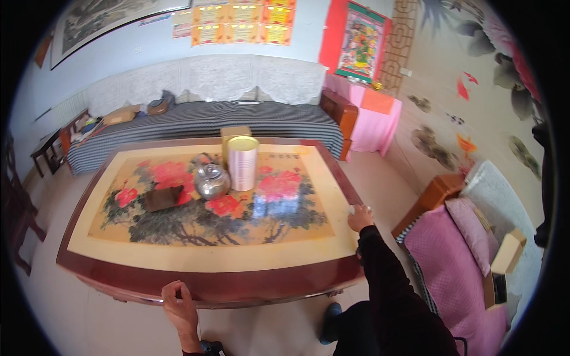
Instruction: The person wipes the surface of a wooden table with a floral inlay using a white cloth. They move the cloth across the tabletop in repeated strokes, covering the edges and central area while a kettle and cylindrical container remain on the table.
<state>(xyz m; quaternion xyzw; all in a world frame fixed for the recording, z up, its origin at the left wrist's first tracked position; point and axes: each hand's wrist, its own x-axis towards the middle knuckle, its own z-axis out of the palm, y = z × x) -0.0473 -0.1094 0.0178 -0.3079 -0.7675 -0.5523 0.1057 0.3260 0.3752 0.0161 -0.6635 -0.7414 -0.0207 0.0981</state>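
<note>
Before me stands a dark red wooden table [267,285] with a peony painting [249,227] across its top. My right hand [361,218] rests at the table's right edge, fingers bent; a small whitish bit shows by the fingertips, too blurred to name. Over the front edge, my left hand [180,300] is loosely curled, thumb and forefinger apart, holding nothing. A shiny metal teapot [213,183] sits near the table's middle. Right of it is a tall pale pink cylindrical canister [242,167], with a tan box [231,131] behind. To the teapot's left lies a flat dark brown object [164,198].
Behind the table runs a long seat with a striped cover [205,118], carrying bags and a cardboard piece [120,115]. At right is a seat with a pink quilted cover [445,262] and an opened cardboard box [490,289]. A dark wooden chair [24,218] stands left.
</note>
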